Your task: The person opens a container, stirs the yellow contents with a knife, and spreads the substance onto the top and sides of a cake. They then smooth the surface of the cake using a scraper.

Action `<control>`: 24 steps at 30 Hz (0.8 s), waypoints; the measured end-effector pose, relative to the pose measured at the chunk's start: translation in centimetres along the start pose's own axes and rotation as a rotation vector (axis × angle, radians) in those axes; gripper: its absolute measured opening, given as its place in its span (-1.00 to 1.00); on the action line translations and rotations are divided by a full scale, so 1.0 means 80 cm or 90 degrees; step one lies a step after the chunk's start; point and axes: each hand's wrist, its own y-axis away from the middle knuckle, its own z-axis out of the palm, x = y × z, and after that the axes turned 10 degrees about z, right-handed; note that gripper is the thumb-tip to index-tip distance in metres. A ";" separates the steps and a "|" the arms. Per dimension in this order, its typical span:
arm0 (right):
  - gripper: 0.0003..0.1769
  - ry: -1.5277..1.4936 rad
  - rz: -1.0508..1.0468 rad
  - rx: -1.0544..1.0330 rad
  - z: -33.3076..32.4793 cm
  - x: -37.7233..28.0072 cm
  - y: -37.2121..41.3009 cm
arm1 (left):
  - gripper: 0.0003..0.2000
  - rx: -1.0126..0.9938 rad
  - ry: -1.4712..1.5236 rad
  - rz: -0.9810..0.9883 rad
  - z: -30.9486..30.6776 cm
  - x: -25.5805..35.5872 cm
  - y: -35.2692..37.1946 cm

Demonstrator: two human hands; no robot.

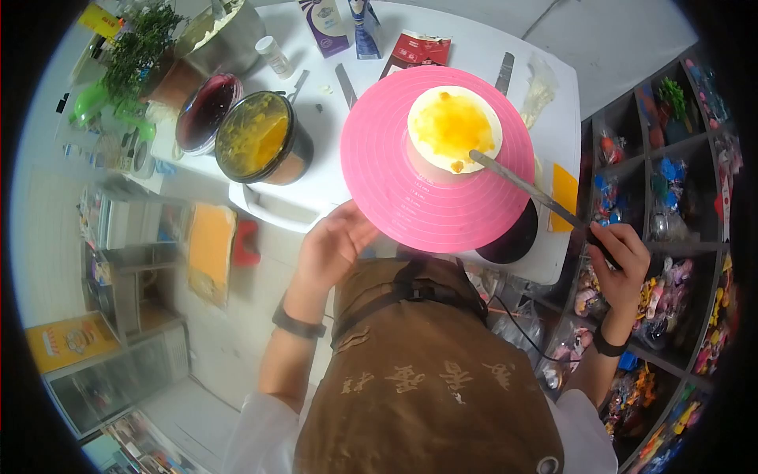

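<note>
A pink turntable (418,197) stands on the white table (324,178) in front of me. On it sits a small round white cake (482,150) with orange-yellow filling spread over its top. My right hand (618,261) grips the handle of a long metal spatula (521,183), whose blade tip rests on the cake's near right edge. My left hand (332,246) is open, its fingers touching the turntable's near left rim.
A black tub of yellow filling (260,138) and a tub of dark red jam (207,110) stand left of the turntable. Cartons (326,25), a small bottle (275,57) and spare spatulas (346,85) lie at the back. Shelves of small colourful items (671,237) run along the right.
</note>
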 end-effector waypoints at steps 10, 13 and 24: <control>-0.54 0.040 -0.045 -0.002 0.002 -0.004 -0.011 | -0.50 -0.002 -0.012 0.003 -0.004 0.006 -0.005; -0.55 0.039 -0.047 0.002 0.001 -0.003 -0.013 | -0.49 -0.003 -0.015 0.002 -0.007 0.008 -0.005; -0.54 0.052 -0.057 -0.001 0.003 -0.007 -0.017 | -0.47 -0.007 -0.006 0.010 -0.009 0.010 -0.006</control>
